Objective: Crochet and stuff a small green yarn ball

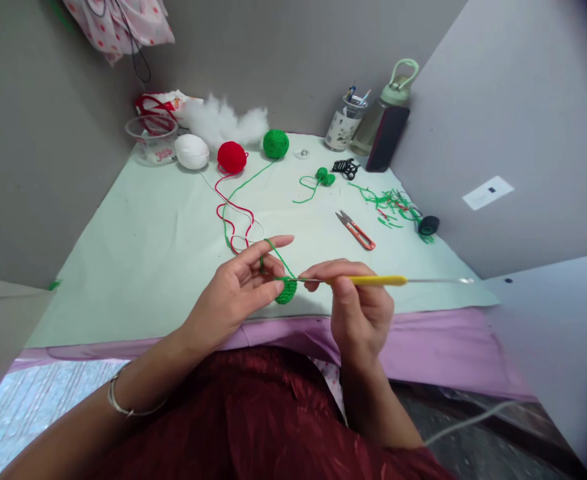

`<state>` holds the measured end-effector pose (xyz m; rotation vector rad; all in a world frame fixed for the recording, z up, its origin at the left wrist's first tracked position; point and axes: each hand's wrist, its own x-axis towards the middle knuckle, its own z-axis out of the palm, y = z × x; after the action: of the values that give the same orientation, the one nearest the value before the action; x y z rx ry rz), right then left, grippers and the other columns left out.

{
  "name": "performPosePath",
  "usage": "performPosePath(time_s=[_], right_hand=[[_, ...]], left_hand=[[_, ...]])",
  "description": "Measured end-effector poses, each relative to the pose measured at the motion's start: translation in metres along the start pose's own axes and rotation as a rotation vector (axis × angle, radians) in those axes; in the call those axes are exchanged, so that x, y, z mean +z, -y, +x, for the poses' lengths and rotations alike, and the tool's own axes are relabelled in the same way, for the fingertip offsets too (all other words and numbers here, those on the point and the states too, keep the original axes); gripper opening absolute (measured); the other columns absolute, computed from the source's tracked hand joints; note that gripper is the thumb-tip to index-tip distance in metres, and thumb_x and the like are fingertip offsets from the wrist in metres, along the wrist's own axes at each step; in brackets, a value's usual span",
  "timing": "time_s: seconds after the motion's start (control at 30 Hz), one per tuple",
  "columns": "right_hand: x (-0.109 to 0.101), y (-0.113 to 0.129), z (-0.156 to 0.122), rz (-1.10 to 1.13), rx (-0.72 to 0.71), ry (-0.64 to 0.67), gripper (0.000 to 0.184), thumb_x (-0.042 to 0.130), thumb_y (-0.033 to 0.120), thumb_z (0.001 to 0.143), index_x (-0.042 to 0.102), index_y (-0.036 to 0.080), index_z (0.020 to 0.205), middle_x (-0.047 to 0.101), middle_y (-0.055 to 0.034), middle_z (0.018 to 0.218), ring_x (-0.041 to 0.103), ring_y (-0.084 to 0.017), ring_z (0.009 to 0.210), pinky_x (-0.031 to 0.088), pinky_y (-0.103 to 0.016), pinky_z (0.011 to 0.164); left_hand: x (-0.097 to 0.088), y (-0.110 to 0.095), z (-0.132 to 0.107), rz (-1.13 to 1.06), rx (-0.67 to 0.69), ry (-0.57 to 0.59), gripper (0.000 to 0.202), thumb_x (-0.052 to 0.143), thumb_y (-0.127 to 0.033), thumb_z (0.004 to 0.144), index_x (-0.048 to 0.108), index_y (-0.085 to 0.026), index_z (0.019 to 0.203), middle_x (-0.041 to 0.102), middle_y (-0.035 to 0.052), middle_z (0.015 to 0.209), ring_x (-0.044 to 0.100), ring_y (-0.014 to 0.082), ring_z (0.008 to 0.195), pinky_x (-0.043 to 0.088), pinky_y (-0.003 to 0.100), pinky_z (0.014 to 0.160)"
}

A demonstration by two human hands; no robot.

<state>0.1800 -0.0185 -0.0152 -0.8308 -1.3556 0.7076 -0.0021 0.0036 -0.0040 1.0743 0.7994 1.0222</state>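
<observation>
My left hand pinches a small green crocheted piece near the table's front edge, with green yarn looped over its raised forefinger. My right hand grips a crochet hook with a yellow handle, its tip pushed into the green piece and its metal end pointing right. The yarn strand runs back across the table to a green yarn ball.
On the pale green table lie a red yarn ball, a white yarn ball, white stuffing, a plastic cup, orange snips, small green crocheted bits, yarn scraps, a pen holder and a bottle.
</observation>
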Motion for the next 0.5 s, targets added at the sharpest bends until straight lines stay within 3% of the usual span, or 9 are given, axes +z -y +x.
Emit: performPosePath(time_s=[0.17, 0.33, 0.43, 0.5], right_hand=[[-0.002, 0.003, -0.007, -0.293, -0.293, 0.101, 0.028, 0.054, 0.014, 0.101, 0.071, 0.026, 0.119, 0.080, -0.0063, 0.103, 0.075, -0.022, 0.093, 0.061, -0.040, 0.079], [-0.005, -0.002, -0.012, -0.519, -0.503, 0.149, 0.029, 0.060, 0.020, 0.099, 0.067, 0.028, 0.126, 0.080, -0.0095, 0.110, 0.077, -0.025, 0.095, 0.064, -0.041, 0.072], [-0.002, -0.001, -0.013, -0.511, -0.501, 0.141, 0.027, 0.059, 0.022, 0.100, 0.068, 0.029, 0.124, 0.081, -0.0084, 0.108, 0.078, -0.024, 0.092, 0.065, -0.041, 0.071], [0.002, 0.000, -0.011, -0.365, -0.366, 0.041, 0.022, 0.055, 0.023, 0.103, 0.071, 0.029, 0.116, 0.080, -0.0064, 0.100, 0.076, -0.022, 0.086, 0.063, -0.040, 0.070]], left_hand=[[0.002, -0.002, -0.002, 0.100, 0.049, -0.030, 0.052, 0.078, -0.022, 0.087, 0.067, -0.028, 0.138, 0.064, -0.0014, 0.093, 0.062, 0.0139, 0.092, 0.049, 0.028, 0.094], [0.004, -0.004, -0.004, 0.200, 0.117, -0.107, 0.045, 0.080, -0.023, 0.086, 0.073, -0.027, 0.130, 0.067, -0.0014, 0.090, 0.063, 0.0154, 0.091, 0.047, 0.031, 0.099], [0.003, -0.004, -0.004, 0.196, 0.126, -0.123, 0.047, 0.081, -0.023, 0.084, 0.074, -0.027, 0.130, 0.067, -0.0007, 0.088, 0.060, 0.0159, 0.087, 0.048, 0.030, 0.093], [0.003, -0.004, -0.004, 0.115, 0.068, -0.089, 0.050, 0.082, -0.024, 0.083, 0.073, -0.027, 0.132, 0.066, 0.0001, 0.088, 0.057, 0.0151, 0.082, 0.048, 0.028, 0.082]])
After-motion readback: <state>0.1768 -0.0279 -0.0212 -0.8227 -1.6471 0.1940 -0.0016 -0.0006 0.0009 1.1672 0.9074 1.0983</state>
